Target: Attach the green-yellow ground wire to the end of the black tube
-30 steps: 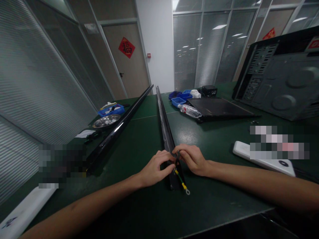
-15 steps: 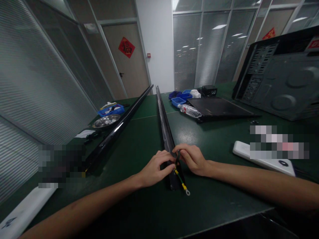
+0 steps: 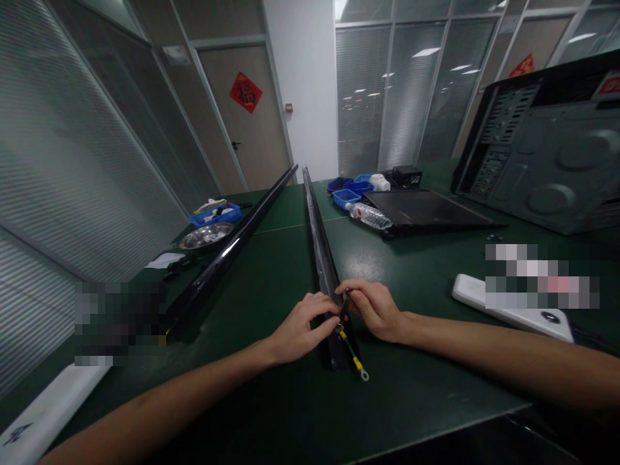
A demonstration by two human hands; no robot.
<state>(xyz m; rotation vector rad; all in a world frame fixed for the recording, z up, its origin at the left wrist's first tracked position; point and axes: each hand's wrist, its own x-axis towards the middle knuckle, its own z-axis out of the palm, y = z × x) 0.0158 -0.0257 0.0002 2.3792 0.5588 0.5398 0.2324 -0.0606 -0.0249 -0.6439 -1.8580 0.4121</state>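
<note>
A long black channel-shaped rail (image 3: 334,352) lies lengthwise on the green table, its near end below my hands. A short green-and-yellow ground wire (image 3: 351,347) slants out over this end, with a bare ring terminal (image 3: 364,375) at its free tip. My left hand (image 3: 306,328) is closed, thumb and fingertips pinched at the wire's upper end; the exact contact is partly hidden. Opposite it, my right hand (image 3: 375,311) curls its fingers around a slim dark metal tool (image 3: 345,306) that stands close to the wire's upper end. The tool's kind is not clear.
A second long black rail (image 3: 223,255) lies to the left, near a metal dish (image 3: 207,236) and blue basket (image 3: 216,214). Rightward are a plastic bottle (image 3: 369,216), a flat black panel (image 3: 431,210), a computer case (image 3: 547,148) and a white device (image 3: 513,307).
The dark tool has turned slightly between my fingers, its upper end showing more. Both hands stay almost where they were.
</note>
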